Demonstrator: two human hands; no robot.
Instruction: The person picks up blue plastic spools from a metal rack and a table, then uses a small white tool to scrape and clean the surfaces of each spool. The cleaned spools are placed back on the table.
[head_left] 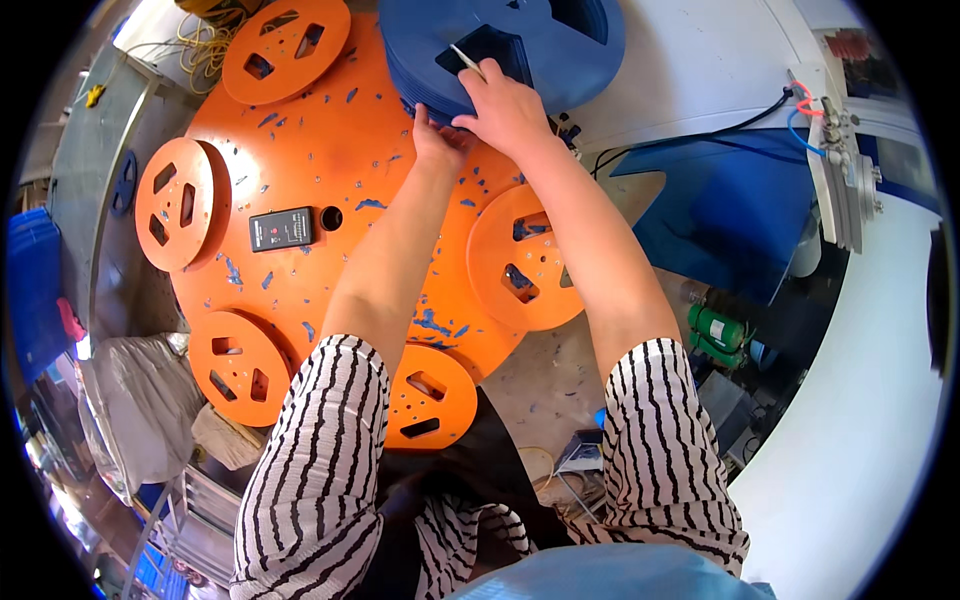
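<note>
A thick stack of blue plastic reel discs [580,60] with cut-out windows sits at the far end of the orange table. My right hand [505,108] reaches over its near edge, closed round a slim pale stick-like tool [466,60]. The tool's tip points over a window in the top disc; its exact kind I cannot make out. Against the stack's near-left edge is my left hand [440,140], palm turned up and fingers apart, partly touching the disc rims. I see nothing held in it.
Orange discs with windows, such as the left one [175,205], stand around the round orange table [300,170]. Blue scraps dot its surface. A black handheld box [282,229] lies beside a round hole. Cables [700,135] run at the right, above a green cylinder [716,328].
</note>
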